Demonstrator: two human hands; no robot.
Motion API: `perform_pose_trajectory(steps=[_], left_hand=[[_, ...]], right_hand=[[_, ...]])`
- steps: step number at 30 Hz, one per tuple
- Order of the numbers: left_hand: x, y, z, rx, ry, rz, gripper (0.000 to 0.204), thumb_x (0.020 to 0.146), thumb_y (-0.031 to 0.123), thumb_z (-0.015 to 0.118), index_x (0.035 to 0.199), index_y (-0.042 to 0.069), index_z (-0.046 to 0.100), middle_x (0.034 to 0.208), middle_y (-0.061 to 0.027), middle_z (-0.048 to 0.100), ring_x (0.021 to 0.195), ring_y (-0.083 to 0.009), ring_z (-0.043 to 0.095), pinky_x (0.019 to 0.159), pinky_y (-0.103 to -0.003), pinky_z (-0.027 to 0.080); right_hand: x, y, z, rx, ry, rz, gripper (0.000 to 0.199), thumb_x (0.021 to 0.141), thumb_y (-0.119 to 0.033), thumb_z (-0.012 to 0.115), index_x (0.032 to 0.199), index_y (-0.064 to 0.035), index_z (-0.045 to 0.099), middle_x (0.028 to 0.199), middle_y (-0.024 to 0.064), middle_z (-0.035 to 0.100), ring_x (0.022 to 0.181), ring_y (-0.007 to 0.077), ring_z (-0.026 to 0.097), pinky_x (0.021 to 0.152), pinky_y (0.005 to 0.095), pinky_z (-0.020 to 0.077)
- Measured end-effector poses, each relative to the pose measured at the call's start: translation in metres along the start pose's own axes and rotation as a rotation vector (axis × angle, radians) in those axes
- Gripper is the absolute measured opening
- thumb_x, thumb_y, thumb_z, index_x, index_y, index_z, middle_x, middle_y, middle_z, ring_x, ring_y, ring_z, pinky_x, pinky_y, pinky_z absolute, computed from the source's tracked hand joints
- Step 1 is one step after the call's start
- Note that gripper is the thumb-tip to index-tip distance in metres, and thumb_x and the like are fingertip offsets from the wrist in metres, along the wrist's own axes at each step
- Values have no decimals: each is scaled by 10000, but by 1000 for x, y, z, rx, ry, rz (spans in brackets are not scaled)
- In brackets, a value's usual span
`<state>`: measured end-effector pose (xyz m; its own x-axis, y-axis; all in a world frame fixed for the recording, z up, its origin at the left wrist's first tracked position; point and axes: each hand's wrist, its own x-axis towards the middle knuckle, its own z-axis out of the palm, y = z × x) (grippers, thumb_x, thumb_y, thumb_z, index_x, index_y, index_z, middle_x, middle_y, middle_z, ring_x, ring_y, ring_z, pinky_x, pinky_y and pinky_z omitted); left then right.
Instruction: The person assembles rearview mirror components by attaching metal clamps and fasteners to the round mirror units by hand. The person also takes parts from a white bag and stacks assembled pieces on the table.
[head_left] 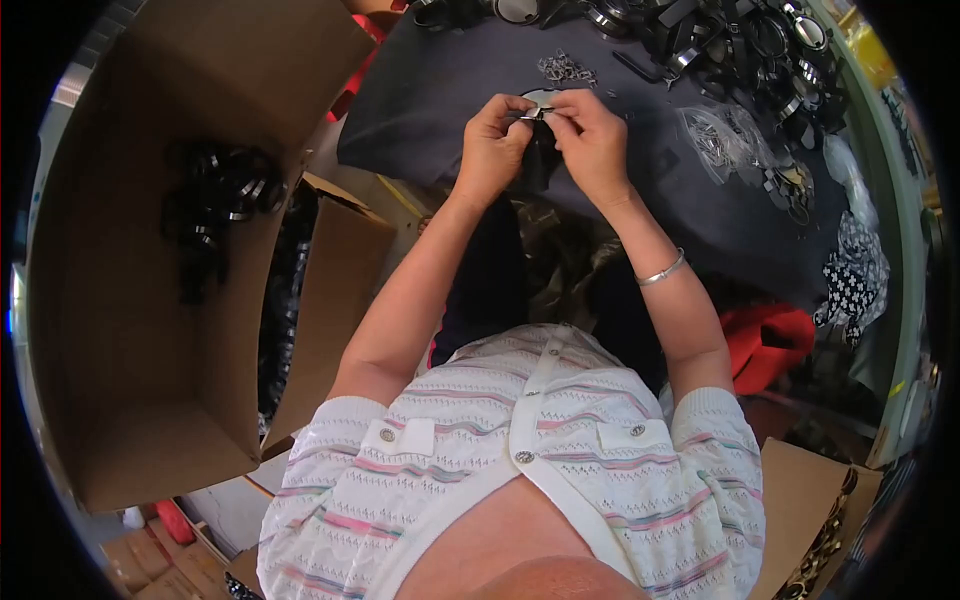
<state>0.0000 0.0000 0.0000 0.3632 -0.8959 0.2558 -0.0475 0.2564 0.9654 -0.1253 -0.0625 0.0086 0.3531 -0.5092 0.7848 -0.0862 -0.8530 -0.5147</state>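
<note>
My left hand [491,145] and my right hand [596,145] meet at the near edge of a dark-covered table [420,110]. Fingers and thumbs of both pinch a small shiny metal piece [537,113] on a black strap [537,165], which hangs down between the hands. The fingers partly cover the metal, so its exact shape is hidden. Just beyond the fingertips shows a pale rounded edge. A little heap of small silver metal parts [567,68] lies on the cloth past my hands.
Black straps with silver fittings [700,40] pile up at the far right. Nearer are a clear bag of metal parts [725,140] and patterned cloth [855,265]. Left stands a large cardboard box [130,370] with black straps inside; another box [335,290] adjoins it. Red fabric [765,345] hangs at right.
</note>
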Motion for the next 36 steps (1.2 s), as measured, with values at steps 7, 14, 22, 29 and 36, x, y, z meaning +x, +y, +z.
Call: perform_pose_trajectory(steps=[7, 14, 22, 29, 36], left_hand=[[-1, -2, 4, 27, 42, -37, 110, 848, 52, 525, 946, 66, 573, 611, 30, 511, 420, -27, 387, 365, -192, 301], [1, 3, 2, -4, 18, -75, 120, 844, 60, 531, 955, 68, 576, 619, 32, 514, 432, -29, 399, 367, -194, 298], [4, 2, 1, -108, -54, -24, 138, 834, 20, 527, 942, 36, 612, 818, -10, 619, 613, -61, 532, 531, -206, 436], [6, 9, -1, -153, -120, -158, 155, 812, -14, 528, 937, 1, 618, 851, -36, 629, 739, -84, 573, 675, -214, 467], [3, 15, 0, 431, 89, -146, 231, 743, 137, 639, 912, -17, 608, 765, -116, 640, 754, -173, 614, 671, -289, 469]], right_hand=[[0, -8, -1, 559, 1, 605, 167, 793, 51, 605, 946, 9, 554, 748, 30, 610, 545, 46, 505, 478, 182, 416], [3, -1, 3, 491, -39, 534, 172, 773, 33, 639, 928, 6, 570, 766, 20, 609, 577, 59, 516, 508, 202, 433], [31, 23, -21, 134, -357, 159, 264, 686, -44, 734, 921, -12, 619, 772, -9, 526, 719, 76, 492, 640, 210, 433], [37, 23, -27, 137, -538, 229, 338, 663, -179, 767, 924, -20, 623, 776, 25, 525, 707, 131, 519, 658, 264, 434], [15, -4, -110, -773, -610, 374, 384, 745, -304, 691, 967, 3, 628, 915, 156, 606, 880, 310, 599, 751, 399, 473]])
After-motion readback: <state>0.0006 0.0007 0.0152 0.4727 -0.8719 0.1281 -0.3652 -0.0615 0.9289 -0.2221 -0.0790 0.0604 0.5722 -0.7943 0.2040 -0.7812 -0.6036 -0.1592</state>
